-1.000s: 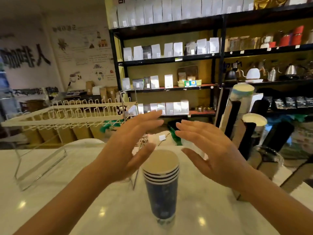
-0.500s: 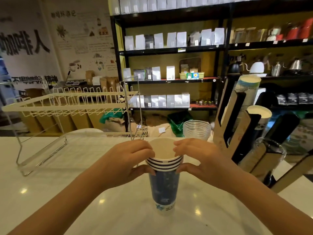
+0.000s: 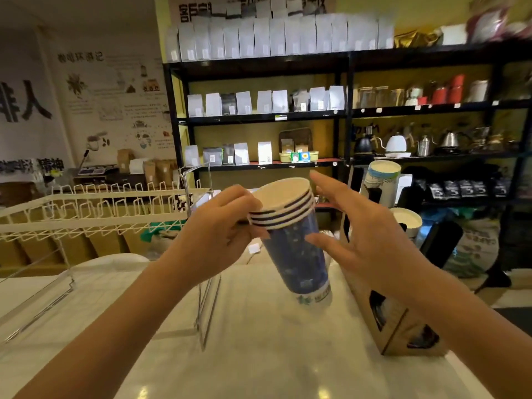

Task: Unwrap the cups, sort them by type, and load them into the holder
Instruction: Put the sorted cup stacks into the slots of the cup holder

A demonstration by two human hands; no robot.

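white counter (image 3: 259,355), left hand (image 3: 218,234) gripping cup stack (image 3: 290,234)

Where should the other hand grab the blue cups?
Around the blue wall of the cups, below the rims, coming from the right. The left hand already pinches the rims, the stack tilts, and the open right hand is beside that bare wall.

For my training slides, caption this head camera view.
Left hand grips a tilted stack of blue paper cups near the rims; open right hand alongside, beside the cup holder.
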